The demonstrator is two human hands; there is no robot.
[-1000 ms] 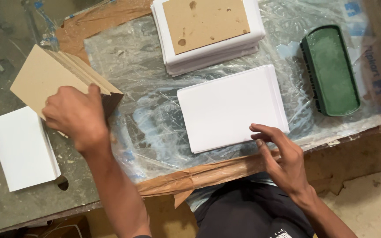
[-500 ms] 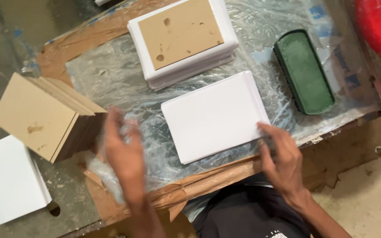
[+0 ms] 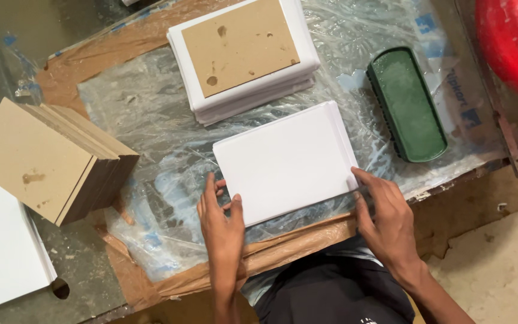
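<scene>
I keep my flat, ungripping left hand and right hand squaring the white sheet edges evenly.

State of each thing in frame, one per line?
White sheet pile: flat on plastic, both hands at its near edge.
Left hand: open, fingertips on pile corner.
Right hand: open, fingertips on pile edge.
Brown boards: stacked, fanned.
Far stack: brown board on top.
Green tray: lying flat.

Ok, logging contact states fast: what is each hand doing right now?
Left hand: open, fingertips on the near-left edge of the white sheet stack.
Right hand: open, fingertips on the stack's near-right corner; gripping nothing.
</scene>
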